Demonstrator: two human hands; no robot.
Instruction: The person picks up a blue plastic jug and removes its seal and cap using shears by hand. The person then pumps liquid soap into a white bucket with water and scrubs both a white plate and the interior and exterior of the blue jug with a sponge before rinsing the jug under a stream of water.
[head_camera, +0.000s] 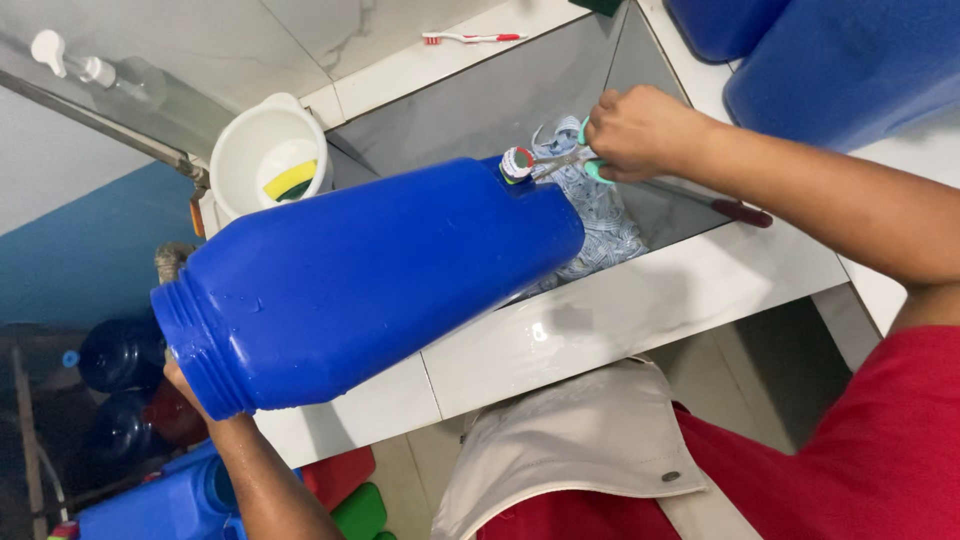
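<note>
Your left hand (185, 385) props the blue jug (370, 280) on the surface (640, 300); your right hand (640, 130), grip closed on scissors (560, 160), is cutting its cap seal (516, 163). Next, hold steady.

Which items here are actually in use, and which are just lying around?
In use:
- large blue jug, steadied by the left hand
- scissors in the right hand, at the small cap on the jug

Lying about:
- red toothbrush
- white tub with a yellow-green sponge
- patterned cloth in the basin
- soap pump bottle
</note>
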